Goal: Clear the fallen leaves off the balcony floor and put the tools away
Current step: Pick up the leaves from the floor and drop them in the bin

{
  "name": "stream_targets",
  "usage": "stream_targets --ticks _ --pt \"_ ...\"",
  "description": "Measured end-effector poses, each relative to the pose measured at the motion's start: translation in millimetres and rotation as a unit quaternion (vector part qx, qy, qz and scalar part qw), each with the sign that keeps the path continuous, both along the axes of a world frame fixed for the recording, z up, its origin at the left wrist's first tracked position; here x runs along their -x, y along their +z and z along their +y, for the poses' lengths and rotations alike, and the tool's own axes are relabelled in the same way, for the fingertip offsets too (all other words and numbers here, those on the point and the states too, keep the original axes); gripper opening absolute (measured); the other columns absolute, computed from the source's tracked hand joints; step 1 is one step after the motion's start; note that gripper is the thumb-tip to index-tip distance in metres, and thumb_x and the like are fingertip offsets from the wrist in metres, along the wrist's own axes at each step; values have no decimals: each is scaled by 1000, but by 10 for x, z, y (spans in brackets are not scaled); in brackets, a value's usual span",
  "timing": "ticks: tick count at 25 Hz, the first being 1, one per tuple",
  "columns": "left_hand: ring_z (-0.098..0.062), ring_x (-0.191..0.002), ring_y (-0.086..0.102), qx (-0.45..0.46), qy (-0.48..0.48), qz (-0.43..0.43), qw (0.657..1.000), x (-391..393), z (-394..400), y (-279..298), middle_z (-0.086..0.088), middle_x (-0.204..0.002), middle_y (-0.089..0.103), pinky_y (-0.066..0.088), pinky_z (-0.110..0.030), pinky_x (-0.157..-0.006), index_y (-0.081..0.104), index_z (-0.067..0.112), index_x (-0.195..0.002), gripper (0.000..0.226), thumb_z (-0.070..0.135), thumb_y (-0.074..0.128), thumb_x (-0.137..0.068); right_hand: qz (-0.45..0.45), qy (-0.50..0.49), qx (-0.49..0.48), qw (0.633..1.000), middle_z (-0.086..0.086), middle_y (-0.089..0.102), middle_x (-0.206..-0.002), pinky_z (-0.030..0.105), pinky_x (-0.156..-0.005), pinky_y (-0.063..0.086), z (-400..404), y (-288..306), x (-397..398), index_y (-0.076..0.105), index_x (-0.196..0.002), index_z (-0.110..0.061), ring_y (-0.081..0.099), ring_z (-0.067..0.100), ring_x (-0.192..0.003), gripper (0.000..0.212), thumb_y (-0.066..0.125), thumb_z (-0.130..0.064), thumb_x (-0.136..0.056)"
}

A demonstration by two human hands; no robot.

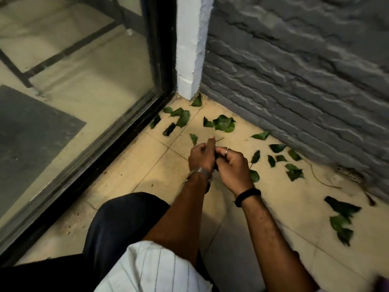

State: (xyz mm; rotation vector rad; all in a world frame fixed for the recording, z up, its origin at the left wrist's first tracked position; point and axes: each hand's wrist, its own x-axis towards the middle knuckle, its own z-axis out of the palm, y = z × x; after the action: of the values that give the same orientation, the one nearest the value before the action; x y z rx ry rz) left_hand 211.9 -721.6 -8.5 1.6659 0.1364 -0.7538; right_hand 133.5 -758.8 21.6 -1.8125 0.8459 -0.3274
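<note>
Green fallen leaves [223, 122] lie scattered on the beige tiled floor [147, 178] at centre and right of frame; both hands, left [201, 157] and right [232, 166], meet mid-frame, each grip curled round a dark leafy bunch [216, 159].

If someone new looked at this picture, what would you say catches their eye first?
First, the two hands meeting mid-frame: the left hand and right hand are curled together around something small and dark, too hidden to identify. Next, the green leaves scattered over the beige tiled floor, from the corner by the white pillar along the foot of the grey textured wall.
</note>
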Motion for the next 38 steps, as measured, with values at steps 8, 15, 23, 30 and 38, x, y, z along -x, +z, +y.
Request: stream_targets --ticks 8,15,23,30,38 --pt "-23 -75 62 -261 -328 -414 808 -641 -83 508 -2 -78 64 49 -30 -63 67 21 -86 33 50 54 -95 -5 -210 94 973 -3 76 -104 26 -94 52 -1106 -152 764 77 -103 -17 70 12 -102 26 57 -3 -94" --pt "-20 -64 68 -196 -356 -231 884 -811 109 291 -9 -83 75 53 -29 -50 71 9 -90 32 36 57 -100 314 58 269 909 8 50 -148 32 -115 33 -1039 -1402 1143 56 -139 -13 45 25 -135 41 56 -17 -98" --pt "-29 -106 71 105 -60 195 973 -1251 530 122 -19 -115 73 63 -39 -67 55 8 -124 30 27 42 -106 -22 -95 112 989 -7 69 -97 8 -76 50 -271 -923 -103 78 -103 -18 66 9 -89 18 73 -11 -87" --pt "-22 -87 71 -91 -52 57 993 -1397 892 -84 -10 -100 73 60 -35 -72 67 11 -107 41 49 62 -93 -61 100 6 993 -5 74 -106 16 -87 55 644 -433 -934 73 -113 -18 67 2 -97 27 64 -4 -91" --pt "-24 -90 66 -209 -67 3 976 -1536 1323 -382 -8 -97 72 53 -38 -86 74 10 -99 32 41 67 -94 -16 66 -1 998 -7 72 -114 19 -96 51 248 -775 -1161 75 -107 -20 63 5 -110 27 58 -4 -94"
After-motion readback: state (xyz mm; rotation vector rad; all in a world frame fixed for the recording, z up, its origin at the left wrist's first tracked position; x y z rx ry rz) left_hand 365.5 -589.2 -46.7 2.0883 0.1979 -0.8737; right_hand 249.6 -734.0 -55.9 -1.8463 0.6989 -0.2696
